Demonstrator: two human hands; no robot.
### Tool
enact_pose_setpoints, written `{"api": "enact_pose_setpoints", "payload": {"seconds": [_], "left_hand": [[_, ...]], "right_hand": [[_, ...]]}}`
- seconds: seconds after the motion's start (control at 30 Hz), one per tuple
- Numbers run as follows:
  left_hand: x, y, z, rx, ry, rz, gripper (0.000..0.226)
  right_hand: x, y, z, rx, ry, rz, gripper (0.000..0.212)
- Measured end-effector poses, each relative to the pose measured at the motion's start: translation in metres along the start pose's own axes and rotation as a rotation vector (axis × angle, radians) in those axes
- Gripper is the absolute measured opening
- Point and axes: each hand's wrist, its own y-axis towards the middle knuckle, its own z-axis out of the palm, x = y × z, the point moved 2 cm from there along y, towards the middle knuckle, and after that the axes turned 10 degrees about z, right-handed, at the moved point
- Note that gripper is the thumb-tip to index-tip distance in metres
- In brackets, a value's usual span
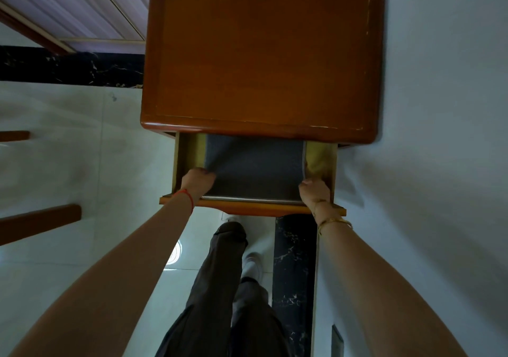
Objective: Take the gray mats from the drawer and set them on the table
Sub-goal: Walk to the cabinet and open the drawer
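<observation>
Gray mats (254,168) are gripped at both near corners: the left hand (197,181) is curled over the near-left corner, fingers tucked down against the fabric, and the right hand (313,191) is closed on the near-right corner, thumb on top. A red string (187,195) is worn on the left wrist, a gold bangle (334,222) on the right. The mats are seen lying flat inside the open drawer (328,164), w/ the far part hidden under the table edge; a pale layered edge is visible along the right side and the near side, so more than one mat appears stacked, exact count can't be told. Bare yellowish drawer floor is left showing on both sides of the mats, approx. equal strips. The drawer front (247,206) is pulled out toward the person, and both forearms pass over it. Above the drawer, the table (261,54) is seen as a reddish-brown wood top w/ a raised rim and rounded corners; nothing is seen resting on it. Below the drawer front, dark trousers (217,288) and a light shoe (253,266) are seen over a pale glossy floor (68,164), which is crossed by dark marble strips. A white wall (439,109) is seen just right of the table.
</observation>
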Motion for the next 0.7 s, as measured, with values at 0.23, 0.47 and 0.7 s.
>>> {"api": "enact_pose_setpoints", "payload": {"seconds": [0.23,0.47,0.7], "left_hand": [[0.004,0.003,-0.008,-0.071,-0.097,-0.097,0.035],[0.017,0.004,-0.023,-0.112,-0.330,-0.192,0.037],[0.014,-0.021,-0.029,-0.112,-0.278,-0.048,0.049]], "right_hand": [[0.005,0.000,-0.002,-0.002,0.119,0.087,0.017],[0.006,-0.004,-0.004,-0.084,0.251,0.200,0.034],[-0.002,-0.026,-0.003,-0.138,0.368,0.122,0.025]]}}
